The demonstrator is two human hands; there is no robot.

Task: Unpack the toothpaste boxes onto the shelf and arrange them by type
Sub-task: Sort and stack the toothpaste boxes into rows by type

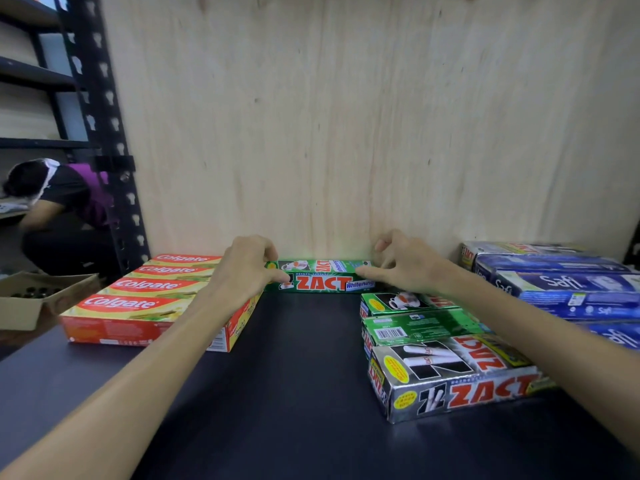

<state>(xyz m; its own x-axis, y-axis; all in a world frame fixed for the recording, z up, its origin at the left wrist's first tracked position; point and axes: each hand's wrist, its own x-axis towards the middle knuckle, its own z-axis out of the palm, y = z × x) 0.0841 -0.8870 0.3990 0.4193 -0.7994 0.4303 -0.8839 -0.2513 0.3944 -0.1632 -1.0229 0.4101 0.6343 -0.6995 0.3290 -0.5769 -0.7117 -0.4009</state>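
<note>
Head view: left hand and right hand each pinch one end of the green ZACT Whitening box, grip clenched on it, seating it against the plywood back panel between the Colgate row and the other ZACT boxes, grouping by type on the shelf.

"Colgate" reads in white on each of four red boxes at left. The green box at the back says "ZACT" and "Whitening". The silver box says "ZACT". The blue boxes read "Safi".
</note>
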